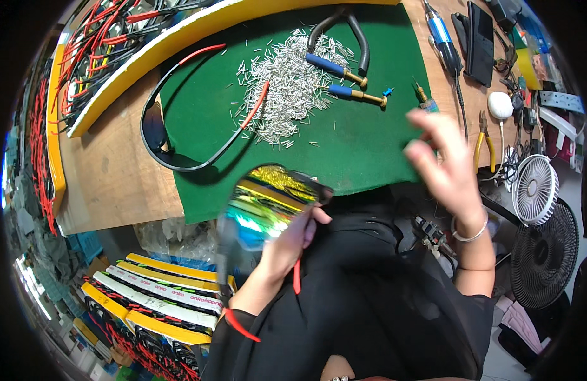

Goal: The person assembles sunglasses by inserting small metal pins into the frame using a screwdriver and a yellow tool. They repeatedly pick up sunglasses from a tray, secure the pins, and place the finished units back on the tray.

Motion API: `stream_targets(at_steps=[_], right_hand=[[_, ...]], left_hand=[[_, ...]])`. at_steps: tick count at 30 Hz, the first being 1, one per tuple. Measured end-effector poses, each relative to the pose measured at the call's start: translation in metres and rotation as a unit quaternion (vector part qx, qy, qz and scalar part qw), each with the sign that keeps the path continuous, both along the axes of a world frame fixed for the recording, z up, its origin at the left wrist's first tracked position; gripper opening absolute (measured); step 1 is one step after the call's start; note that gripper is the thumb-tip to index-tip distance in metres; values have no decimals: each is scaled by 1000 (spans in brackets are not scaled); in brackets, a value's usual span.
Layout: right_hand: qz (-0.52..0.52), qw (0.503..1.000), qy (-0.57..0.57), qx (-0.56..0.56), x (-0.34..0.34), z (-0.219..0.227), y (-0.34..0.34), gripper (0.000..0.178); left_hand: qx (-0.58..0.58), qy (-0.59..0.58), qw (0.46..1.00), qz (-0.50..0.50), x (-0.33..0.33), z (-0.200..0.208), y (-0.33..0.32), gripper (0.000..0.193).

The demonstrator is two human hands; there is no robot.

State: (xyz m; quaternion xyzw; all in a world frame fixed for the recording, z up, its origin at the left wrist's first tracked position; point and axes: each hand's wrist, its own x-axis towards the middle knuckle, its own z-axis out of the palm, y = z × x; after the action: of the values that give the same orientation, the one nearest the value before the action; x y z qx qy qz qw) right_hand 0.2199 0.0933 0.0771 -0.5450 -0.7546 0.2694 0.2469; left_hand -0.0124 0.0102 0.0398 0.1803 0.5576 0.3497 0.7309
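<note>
My left hand (290, 244) grips a pair of sunglasses (260, 202) over my lap, just off the table's front edge. Their lens mirrors yellow and green, and the red-tipped temples hang down. My right hand (447, 166) is raised at the mat's right edge, blurred, fingers apart with nothing seen between them. Just beyond its fingertips lies a small screwdriver (423, 95). On the green mat (363, 152) rest a second, dark pair of sunglasses (155, 130) with red temple tips and a heap of small silver pins (287, 89).
Two blue-and-brass hand tools (350, 93) and black-handled pliers (360, 38) lie by the heap. To the right are a blue electric screwdriver (441, 32), a phone (479, 44), yellow-handled pliers (482, 143) and a white fan (534, 190). Yellow-edged trays (147, 60) of eyewear stand at left.
</note>
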Motion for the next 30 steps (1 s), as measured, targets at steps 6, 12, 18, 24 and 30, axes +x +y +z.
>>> stream_targets(at_steps=[6,12,18,24,30], right_hand=[[-90,938,-307,132,21,-41,28,41],[-17,982,-149,119,19,-25,24,33],[143,984,-99,-46,-29,-4,8,39],[157,970,-188,0,-59,-22,17,42],[93,984,-129,-78,-36,-1,14,40]], left_hand=[[-1,-20,998,58,-6,12,14,29],[2,-50,994,93,-24,-1,3,28],[1,-73,995,65,-16,-7,14,26],[-20,-76,996,46,-15,-5,12,30],[-38,-104,993,31,-12,-4,13,30]])
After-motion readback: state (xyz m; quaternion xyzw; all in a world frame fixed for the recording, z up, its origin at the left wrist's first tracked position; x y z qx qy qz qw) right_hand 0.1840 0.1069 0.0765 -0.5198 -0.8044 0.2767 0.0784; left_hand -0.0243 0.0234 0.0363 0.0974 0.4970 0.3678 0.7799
